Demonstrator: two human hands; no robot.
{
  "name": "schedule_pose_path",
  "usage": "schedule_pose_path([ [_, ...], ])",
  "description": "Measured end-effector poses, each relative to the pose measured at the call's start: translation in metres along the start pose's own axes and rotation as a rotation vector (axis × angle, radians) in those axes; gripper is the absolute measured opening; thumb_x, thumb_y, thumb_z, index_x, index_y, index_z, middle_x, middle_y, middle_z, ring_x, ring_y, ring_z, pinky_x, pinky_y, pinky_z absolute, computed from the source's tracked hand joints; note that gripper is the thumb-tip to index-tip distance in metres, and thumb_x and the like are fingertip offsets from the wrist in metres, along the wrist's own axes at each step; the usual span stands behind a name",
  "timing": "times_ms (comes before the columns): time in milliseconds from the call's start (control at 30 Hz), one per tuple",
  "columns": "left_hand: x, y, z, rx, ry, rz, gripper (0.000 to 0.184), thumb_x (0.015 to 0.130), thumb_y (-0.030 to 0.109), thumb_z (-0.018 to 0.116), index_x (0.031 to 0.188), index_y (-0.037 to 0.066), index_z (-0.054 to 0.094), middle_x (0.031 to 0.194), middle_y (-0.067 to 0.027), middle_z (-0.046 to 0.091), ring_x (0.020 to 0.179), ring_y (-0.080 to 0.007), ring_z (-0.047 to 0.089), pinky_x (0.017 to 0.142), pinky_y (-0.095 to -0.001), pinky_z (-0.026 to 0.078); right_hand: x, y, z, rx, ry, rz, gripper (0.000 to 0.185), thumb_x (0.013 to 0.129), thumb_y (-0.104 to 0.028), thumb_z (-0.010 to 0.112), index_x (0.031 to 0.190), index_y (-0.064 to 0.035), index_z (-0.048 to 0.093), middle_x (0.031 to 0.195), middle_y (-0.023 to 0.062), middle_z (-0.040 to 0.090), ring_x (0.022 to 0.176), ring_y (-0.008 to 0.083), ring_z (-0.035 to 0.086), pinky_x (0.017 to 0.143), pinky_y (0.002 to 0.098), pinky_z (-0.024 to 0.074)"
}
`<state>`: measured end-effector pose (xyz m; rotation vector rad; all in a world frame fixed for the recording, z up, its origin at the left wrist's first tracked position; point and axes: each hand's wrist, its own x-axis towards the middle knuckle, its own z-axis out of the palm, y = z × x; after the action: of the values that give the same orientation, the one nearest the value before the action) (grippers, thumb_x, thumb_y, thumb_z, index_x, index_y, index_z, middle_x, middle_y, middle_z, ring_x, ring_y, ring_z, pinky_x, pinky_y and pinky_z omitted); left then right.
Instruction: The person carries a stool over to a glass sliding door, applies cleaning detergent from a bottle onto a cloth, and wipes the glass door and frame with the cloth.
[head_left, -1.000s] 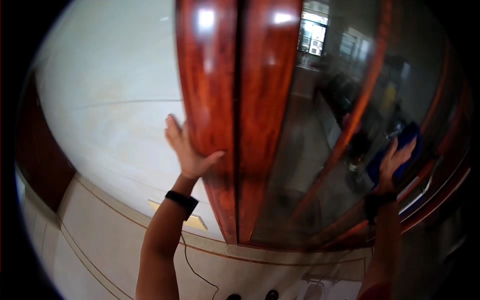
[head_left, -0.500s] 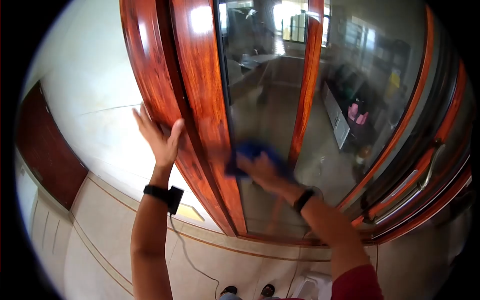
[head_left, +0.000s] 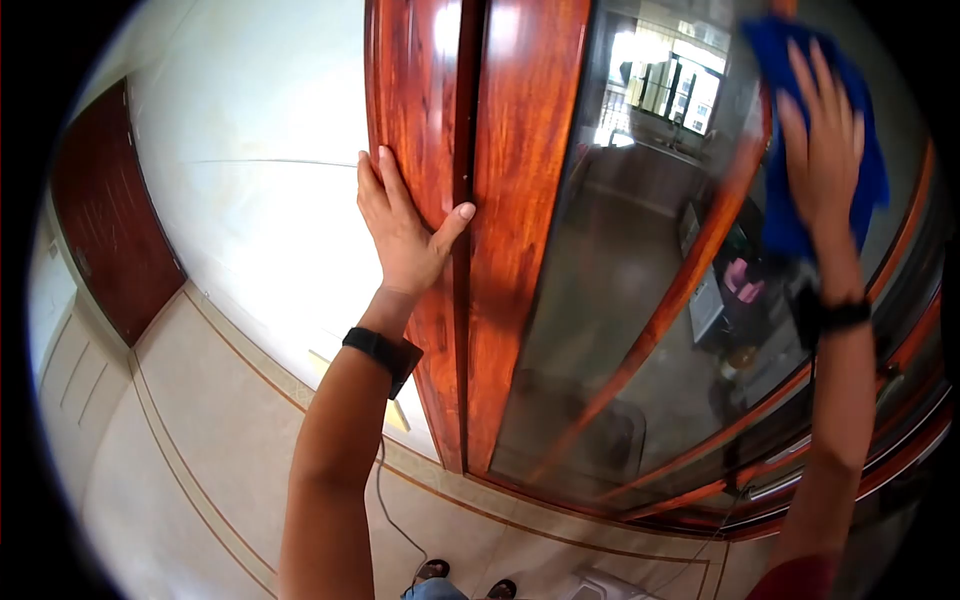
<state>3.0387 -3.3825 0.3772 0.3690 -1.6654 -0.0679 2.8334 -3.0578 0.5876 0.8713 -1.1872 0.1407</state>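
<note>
My left hand (head_left: 408, 228) rests with its fingers spread on the reddish-brown wooden door frame (head_left: 425, 120), its thumb over the dark gap between two uprights. At the upper right, my right hand (head_left: 828, 160) holds a blue cloth (head_left: 785, 215) flat against the glass pane (head_left: 590, 290), palm and stretched fingers pressed on it. The cloth spreads out beyond the hand on both sides and covers part of the pane.
A white wall (head_left: 260, 200) and a dark brown door (head_left: 115, 215) are on the left. Behind or mirrored in the glass show a window (head_left: 680, 85) and a pink object (head_left: 742, 280). A white stool-like item (head_left: 600, 588) stands on the tiled floor (head_left: 230, 440). A thin cable (head_left: 380, 500) hangs from my left wrist.
My right hand has carried the blue cloth from low on the glass up and to the right. My left hand stays on the frame; the view has shifted.
</note>
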Motion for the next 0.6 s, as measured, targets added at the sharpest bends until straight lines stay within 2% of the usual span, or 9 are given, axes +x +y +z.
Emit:
schedule_pose_path([
  [33, 0.001, -0.002, 0.001, -0.013, 0.011, 0.006, 0.095, 0.084, 0.047, 0.064, 0.148, 0.0, 0.011, 0.148, -0.0326, 0.011, 0.136, -0.0464, 0.017, 0.11, -0.0504, 0.019, 0.032, 0.015, 0.03, -0.049, 0.114, -0.019, 0.047, 0.094, -0.032, 0.048, 0.14, -0.0279, 0.043, 0.149, 0.0026, 0.036, 0.13, 0.0293, 0.041, 0.107, 0.0549, 0.0242],
  [67, 0.001, -0.005, 0.002, -0.026, 0.021, 0.012, 0.092, 0.085, 0.047, 0.062, 0.147, 0.0, 0.014, 0.147, -0.0336, 0.013, 0.134, -0.0474, 0.02, 0.109, -0.0513, 0.02, 0.074, -0.032, 0.008, -0.061, -0.097, 0.2, 0.052, 0.097, -0.033, 0.044, 0.141, -0.0074, 0.037, 0.148, 0.0135, 0.033, 0.137, 0.0307, 0.028, 0.113, 0.0447, 0.0174],
  [233, 0.002, -0.01, 0.0, -0.103, 0.012, 0.006, 0.071, 0.096, 0.041, 0.044, 0.147, 0.0, 0.017, 0.146, -0.0335, 0.014, 0.133, -0.0475, 0.021, 0.109, -0.0519, 0.019, 0.143, -0.11, 0.064, 0.084, 0.109, 0.106, 0.048, 0.093, -0.037, 0.045, 0.137, -0.0164, 0.046, 0.144, 0.0117, 0.041, 0.127, 0.0322, 0.041, 0.11, 0.0499, 0.0219],
  [400, 0.002, -0.01, -0.002, -0.202, -0.025, -0.043, 0.064, 0.099, 0.038, 0.034, 0.147, 0.0, 0.016, 0.149, -0.0311, 0.01, 0.137, -0.0452, 0.017, 0.111, -0.0495, 0.016, 0.098, -0.155, 0.045, 0.352, 0.072, 0.012, 0.041, 0.088, -0.024, 0.054, 0.127, -0.0098, 0.055, 0.14, 0.015, 0.043, 0.118, 0.036, 0.047, 0.107, 0.051, 0.0258],
  [433, 0.002, -0.01, -0.003, -0.226, -0.028, -0.044, 0.063, 0.1, 0.037, 0.034, 0.147, 0.0, 0.016, 0.149, -0.0308, 0.01, 0.137, -0.0447, 0.016, 0.112, -0.0488, 0.015, 0.075, -0.166, 0.05, 0.409, -0.156, 0.077, 0.045, 0.091, -0.027, 0.054, 0.135, -0.0264, 0.048, 0.146, 0.0018, 0.039, 0.123, 0.0288, 0.047, 0.104, 0.0558, 0.0278],
  [467, 0.003, -0.009, -0.004, -0.25, -0.034, -0.041, 0.062, 0.1, 0.036, 0.033, 0.147, -0.001, 0.016, 0.15, -0.0305, 0.009, 0.138, -0.0442, 0.015, 0.112, -0.0482, 0.015, 0.052, -0.182, 0.059, 0.414, 0.053, -0.034, 0.041, 0.081, -0.024, 0.061, 0.122, -0.0182, 0.059, 0.134, 0.0039, 0.051, 0.09, 0.0239, 0.054, 0.1, 0.0504, 0.0323],
  [533, 0.003, -0.012, -0.006, -0.262, -0.047, -0.03, 0.061, 0.1, 0.035, 0.033, 0.147, 0.0, 0.017, 0.15, -0.0301, 0.009, 0.139, -0.0436, 0.014, 0.112, -0.0473, 0.014, -0.001, -0.227, 0.051, 0.589, -0.175, -0.041, 0.054, 0.074, -0.013, 0.064, 0.128, -0.0137, 0.055, 0.145, 0.0054, 0.04, 0.107, 0.0274, 0.054, 0.102, 0.058, 0.0281],
  [567, 0.003, -0.013, -0.007, -0.268, -0.054, -0.025, 0.061, 0.1, 0.035, 0.034, 0.147, 0.0, 0.017, 0.15, -0.0299, 0.009, 0.139, -0.0433, 0.014, 0.113, -0.0468, 0.014, -0.021, -0.249, 0.039, 0.569, -0.356, -0.082, 0.055, 0.072, -0.01, 0.063, 0.127, -0.0075, 0.055, 0.144, 0.0083, 0.041, 0.111, 0.0287, 0.052, 0.105, 0.0554, 0.0263],
  [600, 0.004, -0.013, -0.008, -0.273, -0.06, -0.021, 0.06, 0.1, 0.034, 0.034, 0.147, 0.0, 0.017, 0.15, -0.0298, 0.009, 0.139, -0.0434, 0.014, 0.113, -0.0468, 0.014, -0.043, -0.258, 0.029, 0.632, -0.255, -0.122, 0.044, 0.08, -0.01, 0.052, 0.124, -0.0024, 0.056, 0.131, 0.0142, 0.052, 0.105, 0.0266, 0.055, 0.105, 0.0478, 0.0307],
])
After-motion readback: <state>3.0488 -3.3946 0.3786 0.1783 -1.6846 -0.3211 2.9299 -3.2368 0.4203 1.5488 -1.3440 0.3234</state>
